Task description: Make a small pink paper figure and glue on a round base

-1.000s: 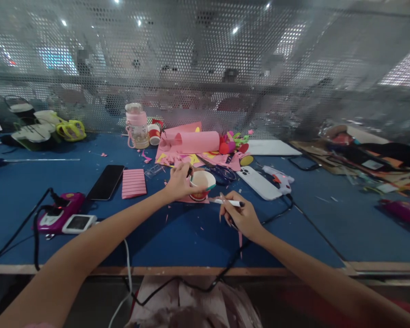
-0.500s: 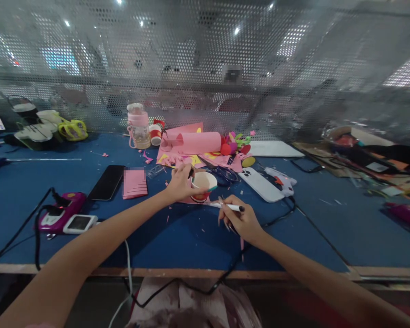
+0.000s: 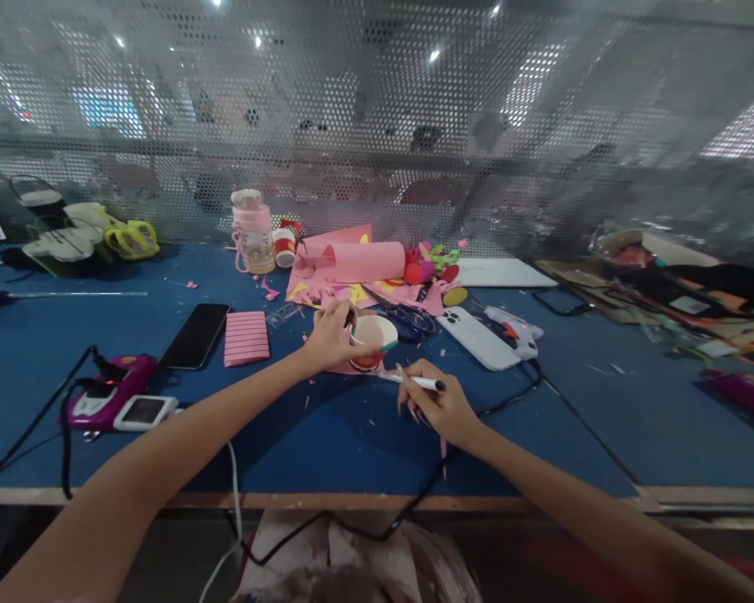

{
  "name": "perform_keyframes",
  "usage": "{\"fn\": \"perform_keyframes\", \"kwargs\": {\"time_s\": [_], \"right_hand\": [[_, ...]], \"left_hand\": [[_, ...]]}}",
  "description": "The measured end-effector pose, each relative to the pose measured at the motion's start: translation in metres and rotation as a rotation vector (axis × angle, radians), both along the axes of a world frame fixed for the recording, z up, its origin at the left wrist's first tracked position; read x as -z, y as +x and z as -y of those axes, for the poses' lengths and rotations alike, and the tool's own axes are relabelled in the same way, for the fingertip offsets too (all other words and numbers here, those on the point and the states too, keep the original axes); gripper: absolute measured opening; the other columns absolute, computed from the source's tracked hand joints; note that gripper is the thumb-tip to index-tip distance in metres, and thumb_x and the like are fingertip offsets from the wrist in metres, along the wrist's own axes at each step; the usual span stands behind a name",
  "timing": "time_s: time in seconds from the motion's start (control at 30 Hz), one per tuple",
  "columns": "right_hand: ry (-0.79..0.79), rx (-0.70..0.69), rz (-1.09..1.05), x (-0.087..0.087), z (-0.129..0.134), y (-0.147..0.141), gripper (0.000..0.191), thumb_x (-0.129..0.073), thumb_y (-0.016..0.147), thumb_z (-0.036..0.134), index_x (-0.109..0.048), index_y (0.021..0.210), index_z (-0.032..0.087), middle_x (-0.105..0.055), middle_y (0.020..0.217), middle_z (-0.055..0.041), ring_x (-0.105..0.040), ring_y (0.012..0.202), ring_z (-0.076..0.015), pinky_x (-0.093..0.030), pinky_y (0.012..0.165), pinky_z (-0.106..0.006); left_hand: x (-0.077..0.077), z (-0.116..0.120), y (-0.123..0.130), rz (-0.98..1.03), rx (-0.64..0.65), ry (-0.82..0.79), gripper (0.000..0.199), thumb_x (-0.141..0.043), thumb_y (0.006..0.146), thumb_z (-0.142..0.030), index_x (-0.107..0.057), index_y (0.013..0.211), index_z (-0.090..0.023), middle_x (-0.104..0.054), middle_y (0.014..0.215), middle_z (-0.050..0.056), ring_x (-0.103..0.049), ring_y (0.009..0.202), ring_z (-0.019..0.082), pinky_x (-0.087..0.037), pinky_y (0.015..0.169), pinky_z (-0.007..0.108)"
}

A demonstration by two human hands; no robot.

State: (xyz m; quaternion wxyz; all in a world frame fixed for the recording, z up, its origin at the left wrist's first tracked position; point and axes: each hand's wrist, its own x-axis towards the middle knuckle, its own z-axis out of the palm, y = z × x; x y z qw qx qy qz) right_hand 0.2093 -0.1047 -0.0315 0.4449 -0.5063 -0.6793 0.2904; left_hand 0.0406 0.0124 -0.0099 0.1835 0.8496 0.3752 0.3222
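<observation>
The right hand pinches a slim white pen with a black end, tip by a flat pink paper sheet. On that sheet sits a red-and-white paper cup, gripped by the left hand — marking beside the base seems underway; the next stroke calls for a steady cup. Beyond — dark-handled metal scissors.

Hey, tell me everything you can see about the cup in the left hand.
The cup looks like paper: round, open-topped, with a white rim, a pale beige inside, and red and teal on its outer wall. Its mouth faces up, and it appears to rest on pink paper on the blue table. The left hand grips it, thumb across the near side, hiding part.
</observation>
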Motion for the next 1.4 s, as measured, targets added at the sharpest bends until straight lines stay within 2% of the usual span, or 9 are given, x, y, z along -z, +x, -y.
{"fn": "perform_keyframes", "kwargs": {"time_s": [0.2,0.4,0.53,0.7,0.9,1.07,1.17,1.3,1.4], "right_hand": [[0.004,-0.058,0.05,-0.002,-0.003,-0.001,0.033,-0.045,0.086,0.046,-0.049,0.067,0.019,-0.055,0.048,0.0017,-0.048,0.037,-0.0085,-0.037,0.04,-0.02],[0.009,-0.019,0.058,0.0,-0.002,0.001,0.034,-0.045,0.086,0.045,-0.049,0.064,0.019,-0.051,0.047,0.0028,-0.044,0.036,-0.0072,-0.034,0.038,-0.02],[-0.07,0.032,-0.106,0.0,-0.005,0.004,0.037,-0.048,0.081,0.053,-0.047,0.064,0.02,-0.051,0.048,0.0033,-0.044,0.036,-0.0073,-0.034,0.035,-0.019],[-0.149,0.088,-0.342,0.001,-0.01,0.007,0.041,-0.058,0.072,0.057,-0.044,0.064,0.02,-0.052,0.046,0.0055,-0.038,0.03,-0.005,-0.028,0.029,-0.017],[-0.112,0.194,-0.566,-0.001,-0.015,0.009,0.035,-0.063,0.068,0.052,-0.05,0.068,0.019,-0.05,0.041,0.0059,-0.037,0.028,-0.0055,-0.022,0.027,-0.016],[-0.08,0.206,-0.715,-0.019,-0.033,0.01,0.03,-0.065,0.067,0.047,-0.052,0.069,0.02,-0.052,0.043,0.0046,-0.045,0.033,-0.0089,-0.027,0.027,-0.018],[-0.042,0.197,-0.799,-0.03,-0.055,0.008,0.029,-0.067,0.065,0.045,-0.052,0.068,0.02,-0.052,0.042,0.0049,-0.044,0.033,-0.0084,-0.028,0.028,-0.018],[-0.074,0.126,-0.886,-0.028,-0.081,0.001,0.026,-0.067,0.065,0.043,-0.055,0.07,0.02,-0.05,0.043,0.006,-0.043,0.034,-0.0067,-0.028,0.03,-0.017],[-0.093,0.034,-0.856,-0.016,-0.087,-0.004,0.023,-0.067,0.067,0.041,-0.056,0.072,0.021,-0.056,0.05,0.004,-0.05,0.041,-0.0084,-0.037,0.036,-0.019]], "left_hand": [[0.0,0.0,0.0,0.008,0.001,0.012,0.048,-0.07,0.058,-0.046,-0.031,0.072,-0.022,-0.05,0.082,0.001,-0.051,0.086,0.022,-0.034,0.078,0.037],[-0.002,0.003,0.0,0.02,0.009,-0.012,0.048,-0.071,0.057,-0.046,-0.03,0.071,-0.023,-0.05,0.08,0.001,-0.051,0.084,0.022,-0.033,0.077,0.037],[-0.004,0.003,-0.001,0.033,0.018,-0.026,0.049,-0.071,0.056,-0.047,-0.031,0.071,-0.023,-0.05,0.079,0.0,-0.051,0.083,0.021,-0.034,0.078,0.037],[-0.004,0.004,-0.001,0.025,0.022,-0.047,0.049,-0.071,0.056,-0.047,-0.031,0.071,-0.022,-0.049,0.078,0.0,-0.051,0.082,0.021,-0.034,0.079,0.038],[0.0,-0.002,0.0,0.145,0.015,-0.069,0.049,-0.073,0.056,-0.043,-0.031,0.072,-0.023,-0.05,0.076,-0.001,-0.05,0.074,0.017,-0.038,0.071,0.033],[-0.022,-0.028,-0.018,0.337,-0.171,-0.001,0.047,-0.073,0.059,-0.037,-0.034,0.08,-0.022,-0.057,0.085,0.003,-0.055,0.078,0.018,-0.042,0.068,0.032],[-0.031,-0.043,-0.042,0.326,-0.432,0.102,0.049,-0.074,0.059,-0.036,-0.036,0.087,-0.021,-0.058,0.089,0.006,-0.058,0.086,0.024,-0.044,0.072,0.036],[-0.023,-0.052,-0.073,0.203,-0.628,0.065,0.05,-0.071,0.062,-0.035,-0.038,0.094,-0.017,-0.059,0.09,0.011,-0.06,0.09,0.03,-0.045,0.074,0.04],[-0.019,-0.051,-0.085,0.166,-0.655,0.038,0.05,-0.072,0.062,-0.034,-0.04,0.095,-0.015,-0.058,0.09,0.013,-0.06,0.091,0.03,-0.046,0.076,0.042]]}}
